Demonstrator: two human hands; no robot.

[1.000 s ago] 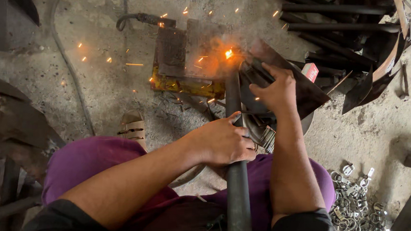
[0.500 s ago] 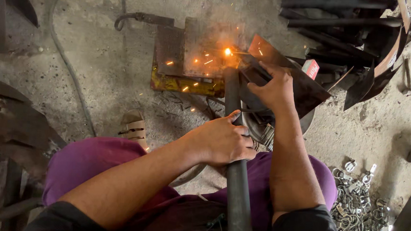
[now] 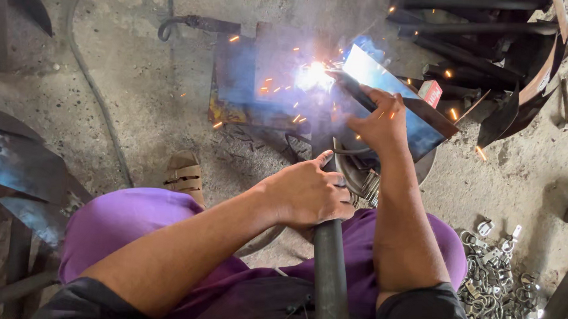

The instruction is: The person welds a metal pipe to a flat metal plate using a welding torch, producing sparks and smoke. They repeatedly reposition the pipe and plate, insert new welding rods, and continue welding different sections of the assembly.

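Since half a second back, the small orange spark has flared into a white-blue arc (image 3: 314, 76) and more sparks are thrown over the rusty plate (image 3: 249, 78) on the floor. Left hand (image 3: 308, 194) is wrapped on the dark pipe (image 3: 329, 280), fingers clamped round it above the purple-clad lap. Right hand (image 3: 378, 119) is pressed on the slanted metal sheet (image 3: 393, 94) just beside the arc, fingers curled over its edge.

Concrete floor (image 3: 137, 91) bears steel plate (image 3: 249, 78), rings (image 3: 496, 284).
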